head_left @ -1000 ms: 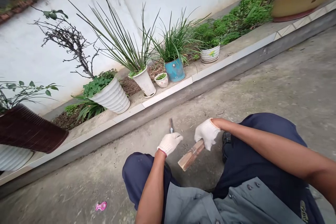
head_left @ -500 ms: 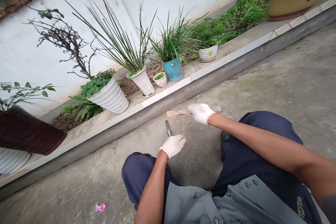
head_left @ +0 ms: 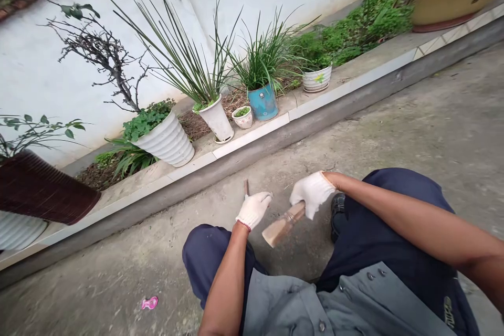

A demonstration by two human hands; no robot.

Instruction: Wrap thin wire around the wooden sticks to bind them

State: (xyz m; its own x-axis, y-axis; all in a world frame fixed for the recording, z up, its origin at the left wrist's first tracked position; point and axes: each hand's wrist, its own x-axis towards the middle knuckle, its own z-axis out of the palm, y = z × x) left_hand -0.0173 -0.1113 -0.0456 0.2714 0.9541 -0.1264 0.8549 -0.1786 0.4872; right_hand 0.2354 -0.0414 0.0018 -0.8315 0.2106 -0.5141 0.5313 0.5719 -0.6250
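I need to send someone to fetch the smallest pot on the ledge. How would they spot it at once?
Along the tiled ledge under the white wall, find the blue pot of grassy leaves. The smallest pot sits just left of it, before the tall white pot: a low cream bowl with tiny green sprouts, far shorter than both.

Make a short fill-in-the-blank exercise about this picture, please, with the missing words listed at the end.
1. Both hands wear white ____.
2. The right hand grips a ____ block.
3. The left hand holds a thin tool over the ____ ground.
4. The small pot between the white pots on the ledge is ____.

Missing words: gloves; wooden; concrete; blue
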